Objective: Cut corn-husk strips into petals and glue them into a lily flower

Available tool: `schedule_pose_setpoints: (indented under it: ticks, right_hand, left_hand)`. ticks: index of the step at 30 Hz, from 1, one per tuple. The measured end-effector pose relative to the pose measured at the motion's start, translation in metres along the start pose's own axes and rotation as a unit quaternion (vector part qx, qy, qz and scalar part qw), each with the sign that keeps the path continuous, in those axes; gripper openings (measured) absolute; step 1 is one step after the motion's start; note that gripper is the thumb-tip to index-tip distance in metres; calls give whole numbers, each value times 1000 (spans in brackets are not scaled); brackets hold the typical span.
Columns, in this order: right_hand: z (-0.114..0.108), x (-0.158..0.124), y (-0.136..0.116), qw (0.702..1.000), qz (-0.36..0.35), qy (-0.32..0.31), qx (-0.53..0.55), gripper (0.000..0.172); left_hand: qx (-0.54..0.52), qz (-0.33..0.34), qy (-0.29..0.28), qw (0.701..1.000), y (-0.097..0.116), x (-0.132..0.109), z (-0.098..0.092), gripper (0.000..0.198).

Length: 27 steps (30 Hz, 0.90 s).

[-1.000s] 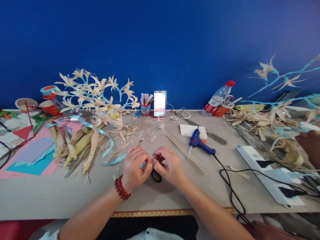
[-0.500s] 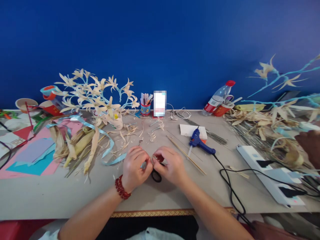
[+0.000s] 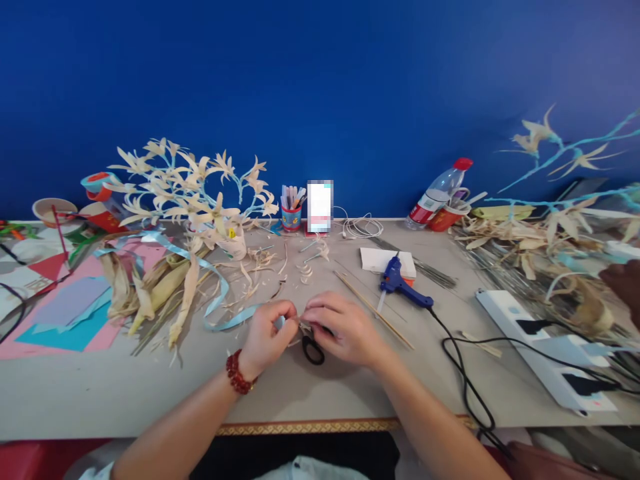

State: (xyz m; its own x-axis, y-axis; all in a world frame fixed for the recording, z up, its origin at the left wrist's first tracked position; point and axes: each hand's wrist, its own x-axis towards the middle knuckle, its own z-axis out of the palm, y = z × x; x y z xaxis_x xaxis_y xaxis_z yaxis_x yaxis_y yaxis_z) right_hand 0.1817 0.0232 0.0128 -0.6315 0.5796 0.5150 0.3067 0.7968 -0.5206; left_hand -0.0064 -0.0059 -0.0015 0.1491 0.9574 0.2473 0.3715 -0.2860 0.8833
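Note:
My left hand (image 3: pixel 269 335), with a red bead bracelet (image 3: pixel 237 373) at its wrist, is closed in a pinch near the middle of the table. Its fingertips meet those of my right hand (image 3: pixel 346 328), which is closed too. Whatever small piece lies between the fingertips is too tiny and covered to name. Under my hands are scissors (image 3: pixel 314 349); a black handle loop shows, and the rest is partly hidden. A pale blue ribbon (image 3: pixel 225 326) curls on the table just left of my left hand. Small husk petals (image 3: pixel 305 272) lie beyond my fingers.
A blue glue gun (image 3: pixel 400 283) rests right of a thin stick (image 3: pixel 375 310). Its cord runs near a white power strip (image 3: pixel 520 350). Corn husks (image 3: pixel 165 293) and husk flowers (image 3: pixel 195 180) stand left. Another person's hand (image 3: pixel 623 287) is at the right edge.
My hands have turned slightly and drawn a little apart at the knuckles, uncovering more of the scissors. The other person's hand has shifted right.

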Motion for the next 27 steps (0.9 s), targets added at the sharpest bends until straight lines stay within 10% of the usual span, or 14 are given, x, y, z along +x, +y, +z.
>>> schedule_pose_setpoints:
  ticks: [7,17,27]
  right_hand:
    - [0,0,3,991,75,-31,107,10]
    - [2,-3,-1,964,138,-38,225,7]
    - [14,1,5,697,428,33,575,27]
  left_hand:
    - [-286,-143,-149,936,-4,3,-4,21]
    - [-380,-229,-169,880,-11,5,-1,19]
    - [-276,-99,-86,952,-3,4,0,12]
